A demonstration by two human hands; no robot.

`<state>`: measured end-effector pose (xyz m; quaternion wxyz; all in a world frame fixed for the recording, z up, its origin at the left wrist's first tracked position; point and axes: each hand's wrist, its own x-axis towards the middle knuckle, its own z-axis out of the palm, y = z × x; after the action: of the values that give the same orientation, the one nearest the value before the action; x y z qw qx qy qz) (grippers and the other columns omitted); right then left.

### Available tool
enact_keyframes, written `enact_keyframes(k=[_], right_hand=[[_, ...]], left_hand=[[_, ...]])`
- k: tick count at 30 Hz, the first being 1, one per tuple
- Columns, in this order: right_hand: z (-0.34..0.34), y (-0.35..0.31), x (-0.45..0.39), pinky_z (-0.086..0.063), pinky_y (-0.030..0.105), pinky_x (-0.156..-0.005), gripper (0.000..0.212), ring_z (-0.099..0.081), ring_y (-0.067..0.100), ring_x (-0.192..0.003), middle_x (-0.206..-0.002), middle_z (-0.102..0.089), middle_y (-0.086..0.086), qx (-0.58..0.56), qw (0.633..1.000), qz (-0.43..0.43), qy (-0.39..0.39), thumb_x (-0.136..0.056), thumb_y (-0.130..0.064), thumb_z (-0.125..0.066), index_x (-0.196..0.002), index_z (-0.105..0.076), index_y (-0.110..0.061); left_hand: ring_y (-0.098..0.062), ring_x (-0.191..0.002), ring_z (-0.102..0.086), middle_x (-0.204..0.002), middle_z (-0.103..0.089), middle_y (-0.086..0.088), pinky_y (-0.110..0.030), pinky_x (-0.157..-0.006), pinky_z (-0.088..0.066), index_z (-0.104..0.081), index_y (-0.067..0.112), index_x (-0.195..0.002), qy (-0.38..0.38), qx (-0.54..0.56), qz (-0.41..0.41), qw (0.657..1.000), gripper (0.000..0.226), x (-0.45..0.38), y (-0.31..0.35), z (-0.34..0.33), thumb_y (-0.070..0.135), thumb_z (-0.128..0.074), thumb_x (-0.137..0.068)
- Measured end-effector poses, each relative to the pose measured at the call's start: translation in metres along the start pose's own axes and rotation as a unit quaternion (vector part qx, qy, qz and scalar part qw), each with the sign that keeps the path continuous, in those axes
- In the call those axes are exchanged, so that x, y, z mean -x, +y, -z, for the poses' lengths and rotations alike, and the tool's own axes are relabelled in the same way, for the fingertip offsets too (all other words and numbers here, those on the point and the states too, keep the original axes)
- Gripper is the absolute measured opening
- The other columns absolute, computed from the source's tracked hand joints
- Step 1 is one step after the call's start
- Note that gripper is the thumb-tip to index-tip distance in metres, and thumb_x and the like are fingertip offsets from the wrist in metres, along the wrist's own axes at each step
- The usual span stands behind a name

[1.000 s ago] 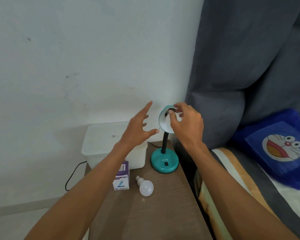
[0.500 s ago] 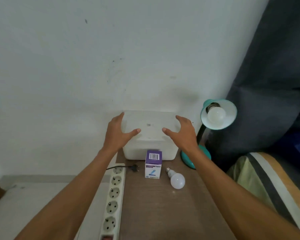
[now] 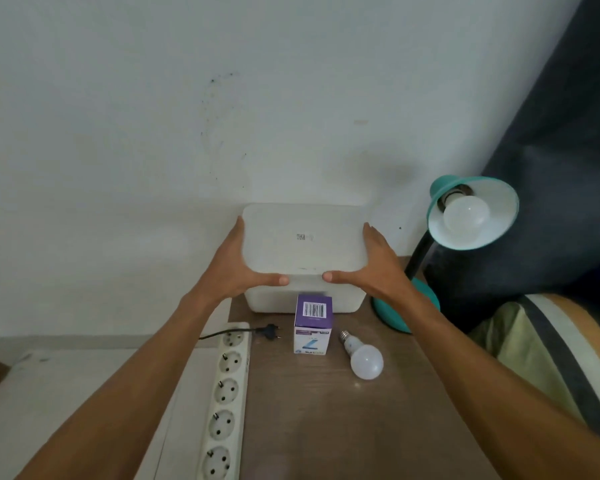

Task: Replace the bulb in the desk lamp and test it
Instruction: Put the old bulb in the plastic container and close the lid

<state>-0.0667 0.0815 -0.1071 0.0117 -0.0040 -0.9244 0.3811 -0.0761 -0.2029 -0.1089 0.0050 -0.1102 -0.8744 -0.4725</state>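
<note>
While both hands, left hand (image 3: 238, 268) and right hand (image 3: 373, 268), hold the box lid (image 3: 303, 237), a bulb (image 3: 466, 216) sits in the lamp (image 3: 444, 199), but its plug (image 3: 271, 331) lies loose, so testing is left

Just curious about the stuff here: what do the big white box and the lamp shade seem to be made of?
The white box, held at its lid by the left hand and right hand, looks like frosted, semi-translucent plastic with rounded moulded corners. The teal lamp shade has a smooth glossy coat and a white inside; painted metal or plastic, hard to tell.
</note>
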Motion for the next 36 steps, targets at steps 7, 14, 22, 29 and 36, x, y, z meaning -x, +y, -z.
enact_keyframes(k=[7, 14, 22, 29, 36], right_hand=[[0.006, -0.005, 0.006, -0.041, 0.051, -0.111, 0.145, -0.038, 0.025, -0.141, -0.154, -0.038, 0.008, 0.029, 1.000, 0.001, 0.001, -0.036, -0.094, -0.072, -0.151, -0.028, -0.017], [0.021, -0.028, 0.023, -0.022, 0.046, -0.123, 0.150, -0.014, 0.022, -0.154, -0.168, -0.009, 0.006, 0.023, 0.999, 0.036, 0.016, -0.046, -0.085, -0.076, -0.160, -0.006, -0.016], [0.030, -0.046, 0.087, -0.050, 0.038, -0.098, 0.107, -0.047, 0.012, -0.120, -0.132, -0.044, -0.008, -0.058, 0.994, 0.082, 0.036, -0.054, -0.066, -0.087, -0.136, -0.032, -0.025], [0.025, -0.026, 0.187, -0.051, 0.035, -0.089, 0.097, -0.053, 0.011, -0.113, -0.124, -0.051, -0.010, -0.080, 0.991, 0.080, 0.068, -0.050, -0.064, -0.088, -0.127, -0.040, -0.029], [0.006, 0.025, 0.286, -0.053, 0.035, -0.095, 0.113, -0.052, 0.006, -0.119, -0.136, -0.047, -0.017, -0.088, 0.995, 0.046, 0.013, -0.053, -0.070, -0.086, -0.143, -0.025, -0.040]], left_hand=[[-0.009, -0.124, -0.051, -0.135, -0.053, 0.018, -0.031, -0.099, -0.045, -0.032, 0.048, -0.143, 0.030, -0.021, -0.006, 0.999, 0.115, 0.003, 0.008, 0.001, 0.054, -0.098, -0.049], [-0.006, -0.122, -0.049, -0.136, -0.050, 0.019, -0.028, -0.098, -0.044, -0.031, 0.037, -0.150, 0.058, -0.039, -0.033, 0.997, 0.122, 0.018, 0.028, 0.017, 0.051, -0.099, -0.050], [-0.012, -0.126, -0.053, -0.141, -0.054, 0.015, -0.037, -0.100, -0.051, -0.027, 0.044, -0.150, 0.064, -0.049, -0.052, 0.995, 0.125, 0.088, 0.055, 0.029, 0.065, -0.096, -0.048], [-0.003, -0.123, -0.055, -0.134, -0.055, 0.025, -0.028, -0.095, -0.050, -0.034, 0.048, -0.141, 0.070, -0.030, -0.056, 0.995, 0.115, 0.192, 0.073, 0.002, 0.058, -0.099, -0.046], [0.001, -0.125, -0.054, -0.139, -0.054, 0.024, -0.028, -0.098, -0.051, -0.033, 0.043, -0.148, 0.051, -0.022, -0.027, 0.998, 0.122, 0.288, 0.057, -0.055, 0.065, -0.096, -0.046]])
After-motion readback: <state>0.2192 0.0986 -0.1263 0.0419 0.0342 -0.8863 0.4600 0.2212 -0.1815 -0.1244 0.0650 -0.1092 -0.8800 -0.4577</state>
